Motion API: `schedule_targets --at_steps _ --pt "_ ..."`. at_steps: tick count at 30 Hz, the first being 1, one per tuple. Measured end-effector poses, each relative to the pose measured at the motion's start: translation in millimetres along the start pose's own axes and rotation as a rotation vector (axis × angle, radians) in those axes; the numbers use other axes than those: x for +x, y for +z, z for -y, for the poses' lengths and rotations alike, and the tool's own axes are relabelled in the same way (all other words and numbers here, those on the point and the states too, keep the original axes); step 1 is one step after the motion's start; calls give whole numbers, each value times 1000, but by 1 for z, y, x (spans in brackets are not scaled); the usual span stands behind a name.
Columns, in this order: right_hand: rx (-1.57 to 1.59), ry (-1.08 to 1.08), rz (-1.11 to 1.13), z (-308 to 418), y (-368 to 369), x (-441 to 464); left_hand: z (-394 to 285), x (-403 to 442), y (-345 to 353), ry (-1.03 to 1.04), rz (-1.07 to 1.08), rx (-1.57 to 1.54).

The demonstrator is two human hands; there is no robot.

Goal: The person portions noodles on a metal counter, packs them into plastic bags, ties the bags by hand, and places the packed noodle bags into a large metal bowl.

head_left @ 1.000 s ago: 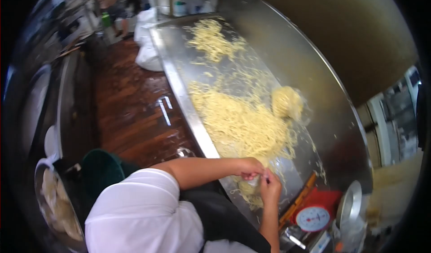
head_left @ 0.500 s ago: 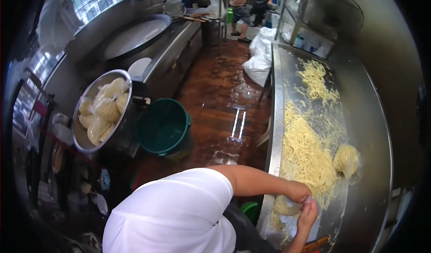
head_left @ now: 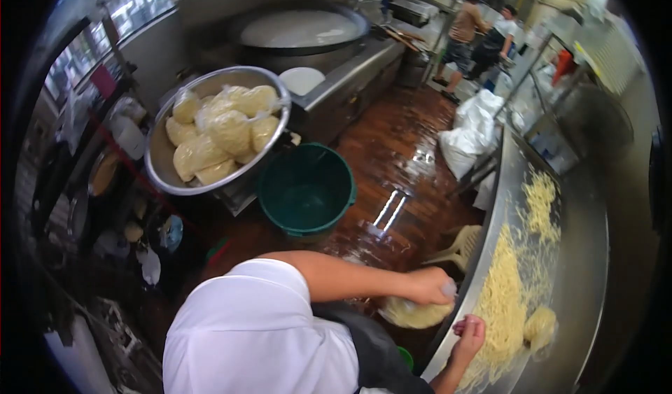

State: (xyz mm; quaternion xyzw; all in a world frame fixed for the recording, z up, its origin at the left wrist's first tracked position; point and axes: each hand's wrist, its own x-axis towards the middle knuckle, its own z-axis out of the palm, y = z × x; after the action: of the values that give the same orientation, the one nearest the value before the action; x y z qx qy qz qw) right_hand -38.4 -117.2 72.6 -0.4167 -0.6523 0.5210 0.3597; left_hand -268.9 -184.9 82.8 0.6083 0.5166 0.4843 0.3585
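My left hand (head_left: 428,286) is closed round the gathered top of a clear bag of noodles (head_left: 416,313), which hangs beside the metal table's near edge. My right hand (head_left: 472,328) is over that edge with its fingers curled; whether anything small is between them is hidden. Loose yellow noodles (head_left: 501,297) lie in a long heap on the steel table (head_left: 568,282), with a smaller pile (head_left: 540,201) farther up. Another bagged portion (head_left: 540,328) rests beside the heap.
A large metal bowl (head_left: 159,157) holds several bagged portions. Beside it stands a green bucket (head_left: 306,190). A beige plastic chair (head_left: 463,245) touches the table side. White sacks (head_left: 467,134) lie on the wet floor. Two people (head_left: 463,33) stand at the back.
The view has swung left. My left hand has lifted the bag off the table and carried it left over the edge. My hands, together before, are now apart.
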Motion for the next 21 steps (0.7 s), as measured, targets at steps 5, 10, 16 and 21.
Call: schedule_targets --at_steps 5,10,16,21 --pt "-95 90 251 11 78 -2 32 -119 -172 -306 -544 126" --pt "-212 114 396 19 143 9 12 -205 -317 -429 -1519 -30" --pt "-373 -15 462 58 207 19 16 -201 -361 11 -1644 -160" --pt "-448 27 414 62 201 13 39 -137 -311 -212 -1063 -261"
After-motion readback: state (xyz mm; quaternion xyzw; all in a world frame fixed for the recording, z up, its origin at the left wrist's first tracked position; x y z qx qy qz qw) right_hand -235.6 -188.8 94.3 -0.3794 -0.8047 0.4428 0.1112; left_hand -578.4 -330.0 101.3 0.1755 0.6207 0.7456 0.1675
